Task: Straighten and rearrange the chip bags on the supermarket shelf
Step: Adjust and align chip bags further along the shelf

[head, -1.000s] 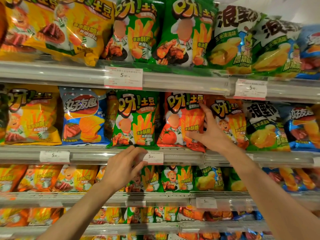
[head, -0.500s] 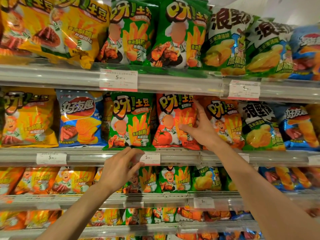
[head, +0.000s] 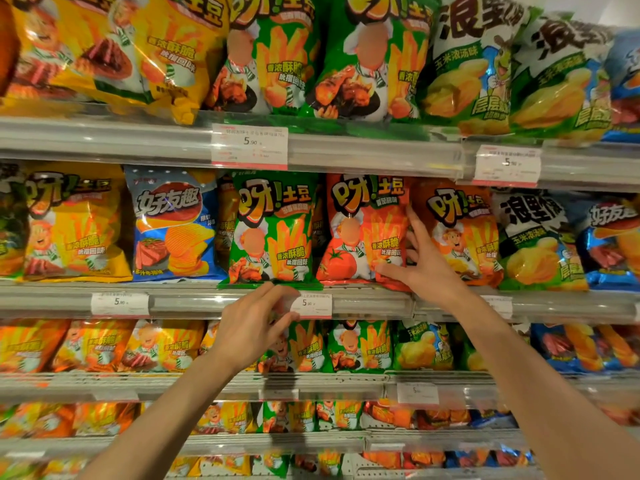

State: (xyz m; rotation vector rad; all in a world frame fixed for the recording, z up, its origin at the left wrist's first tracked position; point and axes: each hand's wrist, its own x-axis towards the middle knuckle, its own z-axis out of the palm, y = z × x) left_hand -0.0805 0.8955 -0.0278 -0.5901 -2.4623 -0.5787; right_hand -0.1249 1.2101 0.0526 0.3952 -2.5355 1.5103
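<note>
A red tomato chip bag point(head: 360, 233) stands upright on the middle shelf. My right hand point(head: 427, 263) grips its right edge, thumb across the lower front and fingers slipped behind it. Left of it stands a green chip bag point(head: 273, 233), its bottom edge hanging over the shelf lip. My left hand point(head: 251, 327) sits just below that bag, fingers curled at the shelf rail point(head: 207, 301) beside a price tag point(head: 311, 304); whether it touches the bag I cannot tell. An orange bag point(head: 457, 230) leans behind my right hand.
Yellow point(head: 69, 223) and blue point(head: 173, 226) bags fill the middle shelf's left side; white-green point(head: 533, 240) and blue bags sit on the right. Shelves above and below are packed with more bags. Price tags hang on each rail.
My right hand has slid down the red bag's right edge and the bag now stands straighter. My left hand stays under the green bag. The view has moved closer to the shelf.
</note>
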